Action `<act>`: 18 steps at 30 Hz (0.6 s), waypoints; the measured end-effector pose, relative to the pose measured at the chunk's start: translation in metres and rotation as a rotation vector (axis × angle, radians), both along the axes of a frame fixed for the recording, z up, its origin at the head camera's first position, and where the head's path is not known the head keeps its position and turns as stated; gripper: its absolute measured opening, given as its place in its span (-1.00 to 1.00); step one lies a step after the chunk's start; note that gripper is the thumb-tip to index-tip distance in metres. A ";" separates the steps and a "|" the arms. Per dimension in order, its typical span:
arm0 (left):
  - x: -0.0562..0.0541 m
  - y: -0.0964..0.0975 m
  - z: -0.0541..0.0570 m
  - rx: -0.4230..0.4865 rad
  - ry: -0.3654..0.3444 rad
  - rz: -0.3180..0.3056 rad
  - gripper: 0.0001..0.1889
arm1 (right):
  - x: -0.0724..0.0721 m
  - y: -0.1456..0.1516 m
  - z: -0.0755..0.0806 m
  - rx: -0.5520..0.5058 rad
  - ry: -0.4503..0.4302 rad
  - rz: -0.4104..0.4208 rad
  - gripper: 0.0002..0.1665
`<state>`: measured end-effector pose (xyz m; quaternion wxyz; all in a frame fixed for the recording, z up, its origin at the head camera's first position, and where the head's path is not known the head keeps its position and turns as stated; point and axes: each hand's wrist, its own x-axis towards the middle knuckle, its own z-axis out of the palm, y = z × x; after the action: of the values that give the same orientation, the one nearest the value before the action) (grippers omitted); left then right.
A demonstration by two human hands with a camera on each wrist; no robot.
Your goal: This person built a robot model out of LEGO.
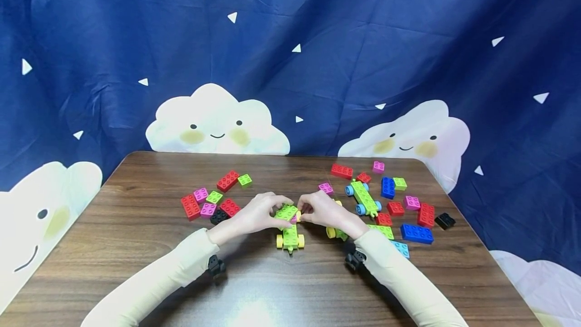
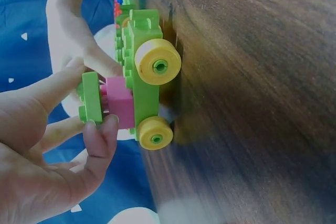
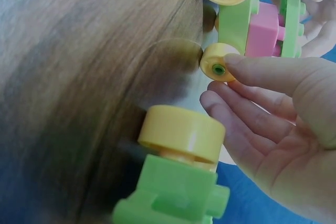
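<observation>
Between finger and thumb, my left hand pinches a green building brick. This studded brick sits just over a pink brick, slightly tilted in the head view; whether they are fully joined I cannot tell. Under the pink brick is a green toy car base with yellow wheels, standing on the table. At its far end, my right hand pinches a yellow wheel, the thumb on its face. A second green car base with yellow wheels stands close beside the right hand, partly hidden by the wrist.
On the wooden table, loose red bricks, pink, green and black ones lie left. A green car base with blue wheels stands right, among red, pink, green, black and blue bricks. A blue cloud-patterned curtain hangs behind.
</observation>
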<state>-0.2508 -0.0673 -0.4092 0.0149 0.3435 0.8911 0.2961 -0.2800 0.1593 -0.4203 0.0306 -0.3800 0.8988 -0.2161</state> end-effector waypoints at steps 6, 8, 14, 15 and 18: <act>0.001 0.001 -0.001 0.022 0.029 -0.005 -0.47 | -0.001 0.001 -0.001 0.002 -0.006 -0.006 -0.89; 0.002 0.002 -0.002 0.026 0.034 -0.002 -0.47 | -0.001 0.001 -0.001 0.001 -0.004 -0.010 -0.89; 0.004 0.002 -0.002 0.028 0.050 0.005 -0.48 | -0.001 0.001 -0.001 0.006 0.000 -0.010 -0.88; 0.004 0.002 -0.003 0.029 0.055 0.005 -0.48 | -0.001 0.001 -0.001 0.007 -0.006 -0.013 -0.88; 0.003 0.001 -0.003 0.031 0.065 0.002 -0.48 | -0.001 0.000 -0.002 0.011 -0.015 -0.022 -0.88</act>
<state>-0.2475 -0.0659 -0.4125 -0.0197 0.3524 0.8867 0.2987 -0.2808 0.1589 -0.4219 0.0369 -0.3683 0.9039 -0.2143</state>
